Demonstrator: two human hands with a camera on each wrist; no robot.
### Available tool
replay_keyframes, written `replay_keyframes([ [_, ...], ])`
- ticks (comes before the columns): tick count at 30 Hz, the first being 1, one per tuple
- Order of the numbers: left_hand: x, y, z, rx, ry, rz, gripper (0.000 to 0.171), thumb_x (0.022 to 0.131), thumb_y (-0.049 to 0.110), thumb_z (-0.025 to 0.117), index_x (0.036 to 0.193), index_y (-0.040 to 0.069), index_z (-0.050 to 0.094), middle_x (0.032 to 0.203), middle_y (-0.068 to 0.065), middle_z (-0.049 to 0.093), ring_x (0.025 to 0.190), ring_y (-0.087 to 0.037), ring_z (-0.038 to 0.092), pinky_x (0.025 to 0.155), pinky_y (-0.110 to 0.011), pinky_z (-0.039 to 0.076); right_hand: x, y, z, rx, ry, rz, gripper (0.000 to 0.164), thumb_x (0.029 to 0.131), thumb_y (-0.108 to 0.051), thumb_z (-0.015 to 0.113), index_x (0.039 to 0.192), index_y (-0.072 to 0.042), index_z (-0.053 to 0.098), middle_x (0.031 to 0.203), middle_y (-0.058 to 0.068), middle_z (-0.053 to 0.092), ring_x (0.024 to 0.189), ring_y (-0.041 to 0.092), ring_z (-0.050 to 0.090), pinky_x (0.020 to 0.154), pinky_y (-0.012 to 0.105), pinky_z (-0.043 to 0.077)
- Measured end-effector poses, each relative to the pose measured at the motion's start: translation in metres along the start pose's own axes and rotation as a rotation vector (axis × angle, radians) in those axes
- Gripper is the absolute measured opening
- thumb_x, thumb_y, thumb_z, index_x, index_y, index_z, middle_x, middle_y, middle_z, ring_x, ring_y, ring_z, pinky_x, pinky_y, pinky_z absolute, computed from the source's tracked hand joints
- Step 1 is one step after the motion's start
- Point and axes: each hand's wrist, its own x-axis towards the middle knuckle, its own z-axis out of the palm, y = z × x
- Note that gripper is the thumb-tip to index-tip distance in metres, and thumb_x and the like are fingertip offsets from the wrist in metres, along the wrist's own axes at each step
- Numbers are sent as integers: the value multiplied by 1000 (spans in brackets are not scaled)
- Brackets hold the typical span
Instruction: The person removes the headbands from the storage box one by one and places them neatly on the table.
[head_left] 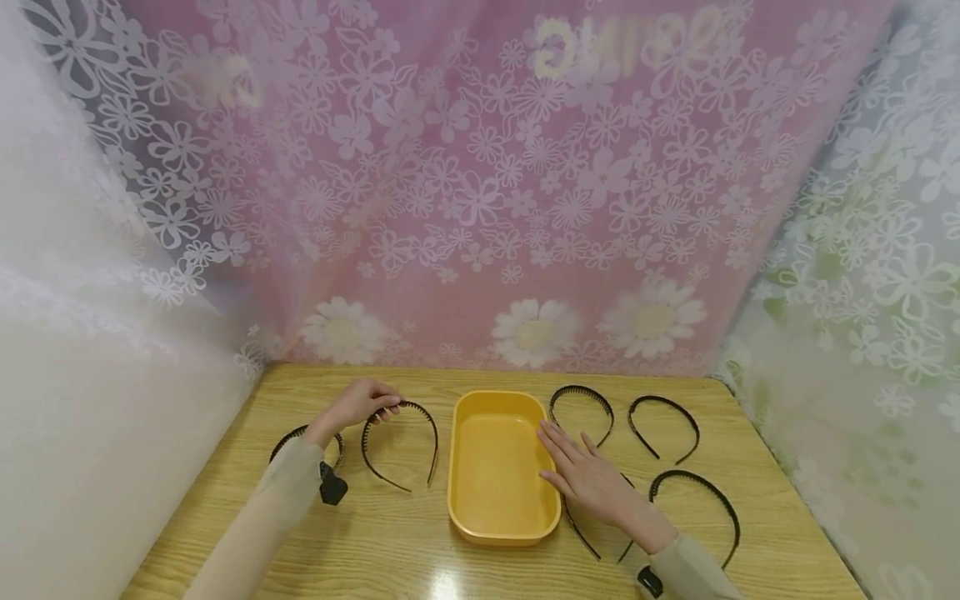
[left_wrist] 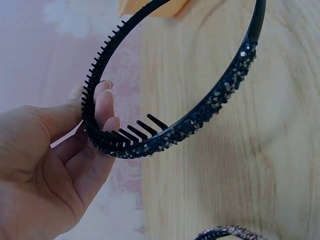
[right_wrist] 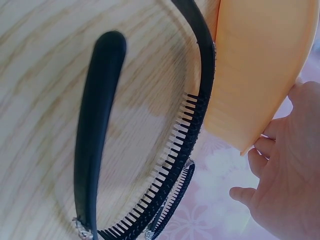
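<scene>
My left hand (head_left: pixel 363 403) pinches a black toothed headband (head_left: pixel 434 433) at the top of its arc, left of the yellow tray. The left wrist view shows dark glittering stones along this headband (left_wrist: pixel 210 107), with the thumb and fingers on either side of the band. My right hand (head_left: pixel 596 487) rests its nearly straight fingers on the right rim of the yellow plastic tray (head_left: pixel 501 471), whose inside holds nothing. In the right wrist view, the fingertips touch the tray wall (right_wrist: pixel 260 70). A headband (head_left: pixel 581 531) lies partly hidden beneath the right hand.
Behind my left wrist lies another headband (head_left: pixel 287 436), partly covered. Right of the tray are more headbands: one at the back (head_left: pixel 581 389), one at the far right (head_left: pixel 684 410) and one nearer me (head_left: pixel 708 483). A flowered curtain (head_left: pixel 480 208) hangs behind the wooden table (head_left: pixel 375 550).
</scene>
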Motion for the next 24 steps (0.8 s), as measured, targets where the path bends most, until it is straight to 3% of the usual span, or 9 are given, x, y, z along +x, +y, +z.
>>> replay_keyframes([
  [5, 4, -4, 6, 19, -31, 17, 25, 105, 9, 54, 114, -6, 73, 99, -27, 71, 87, -49, 66, 72, -56, 57, 0, 0, -1, -7, -11, 5, 67, 108, -38, 49, 159, -1, 29, 166, 16, 25, 151, 34, 29, 116, 66, 25],
  [12, 8, -8, 12, 41, -76, 0, 27, 106, 9, 53, 115, -8, 72, 99, -26, 71, 86, -46, 67, 68, -46, 59, -1, 1, 0, -5, 10, -15, 67, 107, -37, 51, 158, 0, 31, 165, 17, 28, 149, 35, 32, 114, 68, 27],
  [16, 11, -10, 14, 50, -90, -28, 29, 105, 12, 56, 120, -8, 70, 100, -25, 71, 87, -42, 68, 72, -47, 59, -1, 2, 3, -18, 36, -33, 65, 107, -36, 51, 158, 0, 32, 164, 18, 30, 147, 36, 35, 113, 67, 29],
  [20, 12, -9, 17, 113, -82, -32, 29, 100, 11, 66, 123, -5, 69, 106, -21, 71, 90, -36, 70, 73, -46, 59, -1, 3, 4, -24, 53, -46, 64, 107, -36, 51, 157, 1, 34, 162, 19, 32, 146, 37, 36, 111, 68, 30],
  [24, 12, -8, 20, 223, -45, -17, 21, 93, 5, 72, 114, -1, 73, 107, -17, 72, 96, -31, 68, 74, -40, 59, -1, 1, 3, -24, 55, -46, 65, 107, -36, 51, 157, 2, 33, 162, 20, 32, 146, 38, 37, 111, 69, 30],
])
